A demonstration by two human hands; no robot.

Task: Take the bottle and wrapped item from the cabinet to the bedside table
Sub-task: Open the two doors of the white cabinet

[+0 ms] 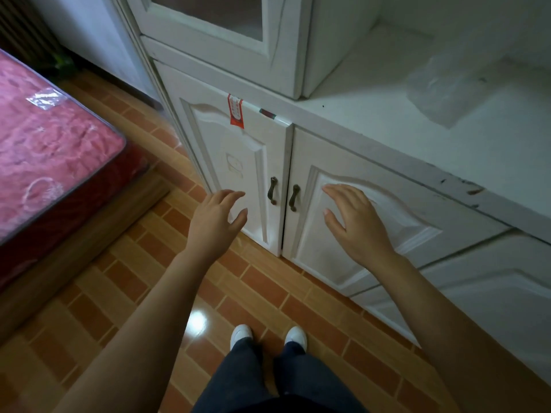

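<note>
Bottle and wrapped item are not visible; the white wooden cabinet [387, 150] they belong to has both lower doors closed.

At far left, a red patterned mattress under clear plastic film [50, 138] sits on a wooden bed base, its corner pointing toward the cabinet. Orange and tan brick-pattern floor tiles [119, 293] run between the bed and the cabinet, with a bright glare spot near the person's white shoes [269, 335] and dark trousers.

The left hand [213, 223] is stretched forward in front of the left lower door [235, 162], palm down, fingers [231, 195] spread and released, grasping nothing; it is just left of that door's dark metal handle [272, 190] and not touching it. A red paper tag [235, 114] hangs over the door's top edge. Above, a glass-fronted upper door [214, 22] is shut.

A second dark handle [293, 197] sits on the right lower door [357, 234], just beside the first. The right hand [356, 222] is over the raised panel of this door, fingers loose and apart, grasping nothing; whether it touches the panel cannot be told.

On the white table top of the cabinet at far right lies a crumpled clear plastic bag [447, 81].
</note>
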